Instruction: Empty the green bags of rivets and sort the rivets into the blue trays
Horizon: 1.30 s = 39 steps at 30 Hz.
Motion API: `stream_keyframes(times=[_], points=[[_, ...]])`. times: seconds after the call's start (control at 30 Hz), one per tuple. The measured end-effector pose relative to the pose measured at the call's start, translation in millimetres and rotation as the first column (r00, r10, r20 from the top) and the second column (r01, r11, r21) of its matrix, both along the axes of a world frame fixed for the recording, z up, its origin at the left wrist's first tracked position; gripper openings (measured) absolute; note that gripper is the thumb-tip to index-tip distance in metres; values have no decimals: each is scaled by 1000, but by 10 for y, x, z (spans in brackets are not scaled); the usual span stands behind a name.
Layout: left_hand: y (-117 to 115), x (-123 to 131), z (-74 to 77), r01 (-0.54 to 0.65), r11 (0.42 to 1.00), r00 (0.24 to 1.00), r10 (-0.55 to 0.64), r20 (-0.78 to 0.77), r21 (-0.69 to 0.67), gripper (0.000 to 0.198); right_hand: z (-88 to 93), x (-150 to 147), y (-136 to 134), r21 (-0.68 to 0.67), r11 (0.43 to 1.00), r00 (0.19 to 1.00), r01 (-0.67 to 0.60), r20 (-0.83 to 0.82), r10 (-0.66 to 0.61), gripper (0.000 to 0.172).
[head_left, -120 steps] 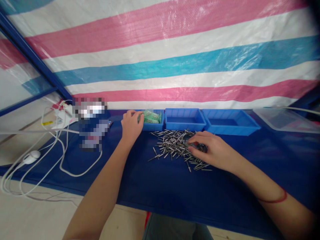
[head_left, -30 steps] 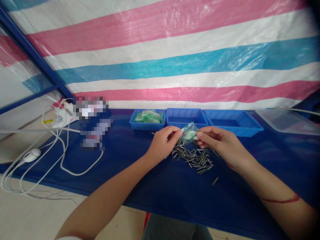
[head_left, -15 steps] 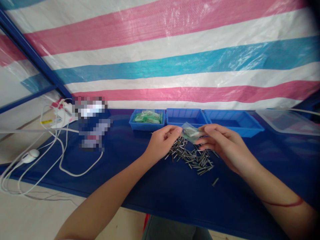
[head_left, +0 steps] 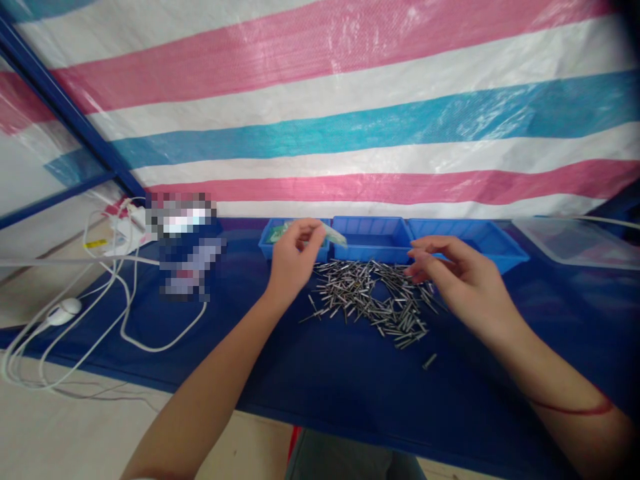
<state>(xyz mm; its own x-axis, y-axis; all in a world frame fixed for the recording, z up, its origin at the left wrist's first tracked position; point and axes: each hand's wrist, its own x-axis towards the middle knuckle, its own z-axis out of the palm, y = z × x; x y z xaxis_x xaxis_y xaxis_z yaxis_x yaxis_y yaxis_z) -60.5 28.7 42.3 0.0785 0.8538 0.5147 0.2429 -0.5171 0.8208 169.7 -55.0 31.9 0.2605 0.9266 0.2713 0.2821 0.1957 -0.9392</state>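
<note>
My left hand pinches a small clear zip bag between thumb and fingers, over the front right of the left blue bin. That bin contains several green-tinted bags, partly covered by my hand. My right hand hovers at the right end of a pile of thin silvery metal fasteners. Its fingers are loosely bent and apart, and nothing shows between them. One fastener lies alone in front of the pile; the exact kind is too small to tell.
A middle blue bin and a right blue bin stand in the same row on the blue table. A translucent lid or tray lies far right. White cables coil on the left near blurred items. A striped sheet hangs behind.
My right hand has let go of the bag. My left hand has carried it left and back to the left bin, uncovering more of the fastener pile.
</note>
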Motion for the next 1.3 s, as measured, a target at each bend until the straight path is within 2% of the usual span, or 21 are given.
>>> stream_keyframes(times=[0.1,0.17,0.23,0.3,0.37,0.43,0.5,0.57,0.63,0.7,0.77,0.83,0.9,0.97,1.1,1.3], points=[[301,-310,87,-166,985,976,170,138,-41,32,38,36,7,3,999,999,50,1,-50,25],[459,-501,93,-269,957,952,281,121,-106,36,37,36,9,-6,999,999,41,3,-41,26],[550,-635,54,-347,932,938,344,-47,-107,37,26,30,8,-11,1000,1000,28,8,-28,27],[576,-699,-4,-359,932,896,330,-296,-45,37,13,43,6,-9,1000,999,25,30,-25,28],[564,-710,-54,-334,943,851,301,-431,-1,33,2,94,10,-7,1000,995,24,93,-23,27],[544,-694,-76,-311,948,810,300,-504,65,29,-3,189,28,-16,1000,972,9,234,-5,25],[524,-667,-70,-302,937,738,347,-579,177,27,-7,310,58,-36,999,903,-18,428,32,24],[482,-617,-42,-300,907,680,421,-600,297,27,-22,427,85,-57,996,790,-72,606,91,25],[382,-523,-4,-271,885,690,453,-565,379,27,-61,513,81,-91,987,692,-135,705,159,29],[206,-386,24,-145,903,737,371,-565,404,27,-128,551,21,-133,975,652,-176,727,217,39],[-20,-244,20,93,939,737,159,-657,332,30,-210,545,-99,-152,971,658,-182,715,235,55],[-232,-147,-31,264,932,650,17,-760,247,46,-286,518,-245,-102,976,643,-192,738,204,73],[-370,-118,-116,364,912,566,-56,-822,189,68,-344,493,-365,-54,965,590,-256,782,201,85],[-416,-137,-206,410,900,520,-98,-849,148,81,-383,479,-415,-31,950,527,-312,826,200,96],[-357,-163,-303,426,902,488,-157,-859,77,88,-438,466,-329,-73,928,439,-365,866,240,108],[-327,-87,-302,400,916,471,-219,-854,-14,88,-461,385,-196,-110,901,421,-421,856,301,94]])
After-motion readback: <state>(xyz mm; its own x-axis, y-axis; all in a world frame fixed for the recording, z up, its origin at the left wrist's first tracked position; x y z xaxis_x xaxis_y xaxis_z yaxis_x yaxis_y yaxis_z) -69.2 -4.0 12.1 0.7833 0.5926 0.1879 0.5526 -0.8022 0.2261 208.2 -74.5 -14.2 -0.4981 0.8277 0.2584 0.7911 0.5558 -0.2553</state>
